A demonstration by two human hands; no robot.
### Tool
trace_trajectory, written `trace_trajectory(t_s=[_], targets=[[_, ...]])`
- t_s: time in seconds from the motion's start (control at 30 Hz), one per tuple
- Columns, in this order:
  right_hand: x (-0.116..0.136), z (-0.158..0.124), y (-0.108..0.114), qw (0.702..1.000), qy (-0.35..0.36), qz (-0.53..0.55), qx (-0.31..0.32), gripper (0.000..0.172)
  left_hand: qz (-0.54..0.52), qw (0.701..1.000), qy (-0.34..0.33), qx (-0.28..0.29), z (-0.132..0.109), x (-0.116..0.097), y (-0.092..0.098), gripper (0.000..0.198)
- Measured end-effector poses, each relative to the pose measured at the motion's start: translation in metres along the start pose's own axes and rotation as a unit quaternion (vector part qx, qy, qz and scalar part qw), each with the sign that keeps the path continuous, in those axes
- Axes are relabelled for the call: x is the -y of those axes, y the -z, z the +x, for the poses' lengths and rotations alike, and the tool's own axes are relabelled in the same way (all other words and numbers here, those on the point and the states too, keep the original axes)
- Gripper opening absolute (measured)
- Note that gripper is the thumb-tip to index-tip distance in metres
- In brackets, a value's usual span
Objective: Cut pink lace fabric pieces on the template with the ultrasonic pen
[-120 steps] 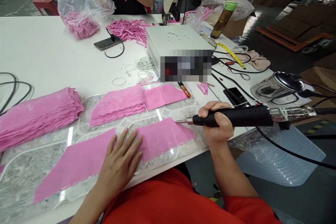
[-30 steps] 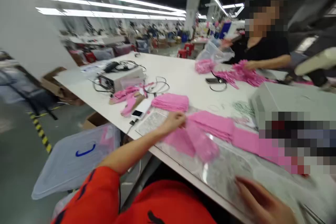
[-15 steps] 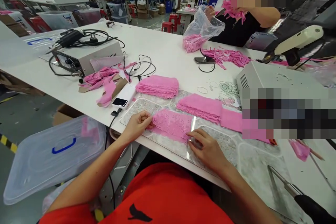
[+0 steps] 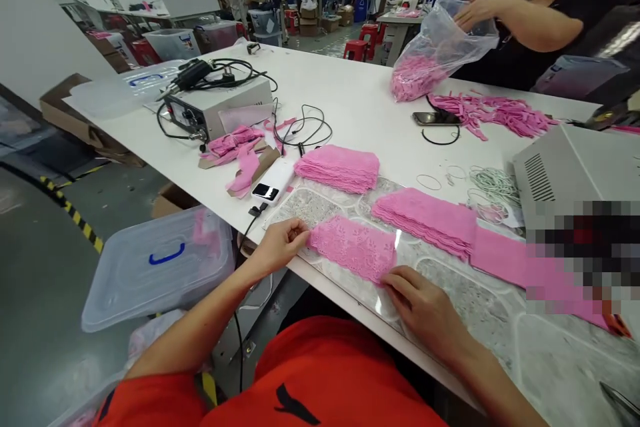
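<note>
A folded piece of pink lace lies on the clear patterned mat at the table's near edge. My left hand pinches its left end, fingers closed. My right hand presses on its right lower corner, fingers curled on the fabric. Two stacks of pink lace sit just behind: one at the left, another to the right, with a plain pink cloth beside it.
A power bank and cables lie left of the mat, with a grey control box farther back. Another grey machine stands at the right. Across the table a person's hands handle a plastic bag of pink strips. A lidded plastic bin sits on the floor.
Four seconds ago my right hand held a black tool and my left lay flat on pink cloth. Now the tool is put down and both hands hold a lace piece farther left.
</note>
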State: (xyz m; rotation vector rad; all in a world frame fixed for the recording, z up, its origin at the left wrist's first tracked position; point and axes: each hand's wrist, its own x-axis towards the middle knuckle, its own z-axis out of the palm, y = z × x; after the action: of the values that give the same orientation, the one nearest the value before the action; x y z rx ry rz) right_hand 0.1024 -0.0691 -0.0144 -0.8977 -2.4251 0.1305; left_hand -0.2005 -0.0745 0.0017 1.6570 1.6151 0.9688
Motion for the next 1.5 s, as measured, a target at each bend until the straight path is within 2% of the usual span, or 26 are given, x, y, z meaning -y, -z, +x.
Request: trace_trajectory(t_s=[0.13,0.2,0.33,0.47,0.63,0.73,0.83,0.9,0.97,1.0,1.07,1.17,1.27,1.33,1.4,1.5], targets=[[0.0,-0.004,0.001,1.0,-0.006,0.019,0.012,0.016,0.058,0.997,-0.051,-0.009,-0.006,0.001,0.011,0.018],[-0.002,-0.005,0.003,0.999,-0.013,0.032,0.02,0.014,0.098,0.989,-0.109,0.029,-0.008,0.004,0.017,0.021],[-0.005,-0.007,0.0,0.998,-0.014,0.053,0.022,0.013,0.218,0.944,-0.227,0.101,-0.007,0.021,0.024,0.025],[-0.007,-0.004,-0.004,0.997,-0.029,0.074,0.011,0.016,0.235,0.933,-0.253,0.103,0.001,0.031,0.027,0.029],[-0.013,0.017,0.017,0.976,-0.127,0.158,0.079,0.025,0.224,0.931,-0.271,0.099,0.021,0.014,0.033,0.029],[-0.031,0.051,0.036,0.959,-0.194,0.174,0.113,0.031,0.218,0.935,-0.266,0.084,0.056,-0.003,0.042,0.021],[-0.062,0.108,0.049,0.956,-0.218,0.162,0.111,0.033,0.226,0.939,-0.254,0.056,0.115,-0.018,0.056,0.016],[-0.084,0.154,0.054,0.968,-0.198,0.144,0.057,0.028,0.236,0.941,-0.242,0.016,0.159,-0.027,0.069,0.017],[-0.105,0.2,0.055,0.982,-0.132,0.105,-0.079,0.022,0.242,0.941,-0.233,-0.043,0.197,-0.034,0.083,0.017],[-0.113,0.219,0.054,0.982,-0.115,0.095,-0.119,0.02,0.244,0.939,-0.231,-0.071,0.211,-0.035,0.088,0.019],[-0.125,0.244,0.045,0.98,-0.09,0.085,-0.158,0.018,0.251,0.935,-0.229,-0.102,0.225,-0.032,0.094,0.019],[-0.131,0.247,0.017,0.985,-0.05,0.085,-0.141,0.013,0.268,0.931,-0.233,-0.08,0.219,-0.009,0.088,0.021],[-0.127,0.222,-0.016,0.992,-0.028,0.096,-0.083,0.013,0.282,0.929,-0.238,-0.021,0.198,0.022,0.075,0.029],[-0.122,0.204,-0.03,0.993,-0.034,0.105,-0.049,0.014,0.283,0.929,-0.24,0.003,0.187,0.036,0.071,0.023],[-0.118,0.192,-0.034,0.992,-0.052,0.116,-0.022,0.014,0.28,0.929,-0.24,0.012,0.18,0.041,0.071,0.023],[-0.119,0.187,-0.027,0.986,-0.1,0.133,-0.005,0.012,0.275,0.93,-0.244,0.015,0.181,0.035,0.076,0.027]])
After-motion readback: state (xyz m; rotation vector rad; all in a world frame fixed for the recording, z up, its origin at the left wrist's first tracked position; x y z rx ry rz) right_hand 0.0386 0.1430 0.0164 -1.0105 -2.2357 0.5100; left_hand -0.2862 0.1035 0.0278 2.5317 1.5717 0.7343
